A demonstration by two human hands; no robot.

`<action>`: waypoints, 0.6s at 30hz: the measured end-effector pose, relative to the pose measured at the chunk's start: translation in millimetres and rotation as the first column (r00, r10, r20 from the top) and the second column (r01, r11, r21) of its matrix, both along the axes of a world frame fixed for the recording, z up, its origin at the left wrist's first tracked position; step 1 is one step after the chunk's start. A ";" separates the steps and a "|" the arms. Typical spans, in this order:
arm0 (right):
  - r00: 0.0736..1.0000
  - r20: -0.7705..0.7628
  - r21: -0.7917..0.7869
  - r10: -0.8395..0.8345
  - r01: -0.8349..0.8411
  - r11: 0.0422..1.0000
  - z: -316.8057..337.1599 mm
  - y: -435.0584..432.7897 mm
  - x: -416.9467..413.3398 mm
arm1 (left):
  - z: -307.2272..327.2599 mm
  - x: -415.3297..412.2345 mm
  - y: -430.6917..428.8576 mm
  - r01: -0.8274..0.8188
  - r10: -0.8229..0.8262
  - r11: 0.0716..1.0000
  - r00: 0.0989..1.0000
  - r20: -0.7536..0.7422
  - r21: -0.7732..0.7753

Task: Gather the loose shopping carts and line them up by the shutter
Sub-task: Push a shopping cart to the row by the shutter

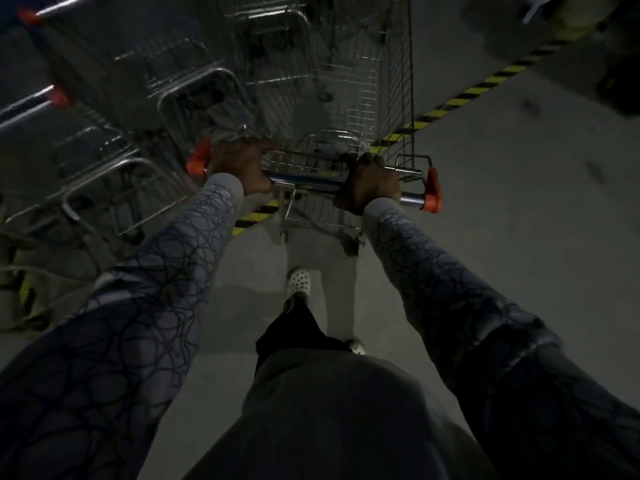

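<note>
A wire shopping cart (349, 74) stands straight ahead of me, its metal handle bar (308, 184) capped with orange ends. My left hand (240, 168) grips the bar near its left end. My right hand (372, 183) grips it near the right end. Two more carts (114, 64) with orange handle ends stand close on the left, side by side with mine. The scene is dim and the shutter is not visible.
A yellow and black striped line (464, 93) runs diagonally across the grey concrete floor (502, 216) under the cart. My white shoes (298, 281) show below the cart. A dark bulky shape (620, 71) sits at the upper right.
</note>
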State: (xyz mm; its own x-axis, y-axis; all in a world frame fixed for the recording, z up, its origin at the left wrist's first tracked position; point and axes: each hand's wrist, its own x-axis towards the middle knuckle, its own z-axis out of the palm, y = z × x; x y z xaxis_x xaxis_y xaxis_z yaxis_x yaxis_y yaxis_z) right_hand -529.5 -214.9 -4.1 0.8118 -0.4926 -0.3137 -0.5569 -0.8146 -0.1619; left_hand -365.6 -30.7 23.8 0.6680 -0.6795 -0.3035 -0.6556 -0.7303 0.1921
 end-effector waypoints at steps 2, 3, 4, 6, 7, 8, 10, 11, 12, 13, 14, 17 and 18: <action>0.999 -0.018 -0.006 -0.035 0.034 0.999 0.1 -22.2 36.2 | -0.6 43.6 -27.8 0.037 -0.037 0.999 0.999 -0.007 0.005; 0.998 -0.036 -0.011 -0.051 0.051 0.999 0.9 -33.3 53.5 | 0.0 64.0 -42.7 0.056 -0.056 0.998 0.998 -0.006 0.001; 0.996 -0.055 -0.010 -0.067 0.067 0.998 2.4 -44.9 69.3 | 0.2 83.8 -58.6 0.079 -0.079 0.997 0.997 -0.004 -0.001; 0.991 -0.077 -0.002 -0.109 0.109 0.994 5.0 -66.6 96.6 | -0.7 119.6 -89.3 0.124 -0.124 0.992 0.992 -0.020 0.002; 0.988 -0.082 -0.004 -0.130 0.130 0.992 4.6 -77.9 109.1 | -0.5 135.6 -105.3 0.143 -0.143 0.990 0.989 -0.033 0.006; 0.986 -0.084 -0.007 -0.145 0.145 0.989 3.8 -89.2 121.0 | -1.1 151.1 -120.6 0.164 -0.163 0.986 0.986 -0.040 0.015; 0.982 -0.078 -0.002 -0.173 0.173 0.985 0.2 -113.8 142.6 | -3.5 178.1 -150.6 0.215 -0.214 0.977 0.976 -0.048 0.014; 0.979 -0.074 0.014 -0.188 0.189 0.982 -0.9 -126.6 152.7 | -6.6 191.6 -165.9 0.235 -0.234 0.972 0.971 -0.049 0.000; 0.977 -0.072 0.035 -0.201 0.204 0.978 -1.7 -139.8 162.3 | -8.7 204.3 -180.8 0.253 -0.254 0.967 0.966 -0.047 -0.017; 0.975 -0.072 0.053 -0.211 0.215 0.975 -2.2 -153.4 171.1 | -10.3 215.8 -195.9 0.264 -0.265 0.964 0.963 -0.049 -0.028; 0.973 -0.073 0.068 -0.219 0.224 0.972 -3.0 -167.9 179.1 | -13.6 227.2 -211.8 0.269 -0.270 0.963 0.962 -0.047 -0.036; 0.966 -0.075 0.089 -0.248 0.254 0.963 -8.3 -215.2 200.4 | -23.4 256.6 -262.4 0.286 -0.288 0.957 0.957 -0.038 -0.050; 0.965 -0.074 0.086 -0.253 0.259 0.962 -9.6 -231.5 207.2 | -24.3 263.4 -279.6 0.288 -0.290 0.956 0.957 -0.027 -0.053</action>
State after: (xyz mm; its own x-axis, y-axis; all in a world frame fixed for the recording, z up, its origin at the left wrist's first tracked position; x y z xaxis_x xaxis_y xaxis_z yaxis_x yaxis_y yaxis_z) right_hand -322.3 -446.5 -13.7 0.6400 -0.6471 -0.4142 -0.7560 -0.6267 -0.1891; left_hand -102.2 -310.3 -0.4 0.4305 -0.8563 -0.2852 -0.8298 -0.4998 0.2481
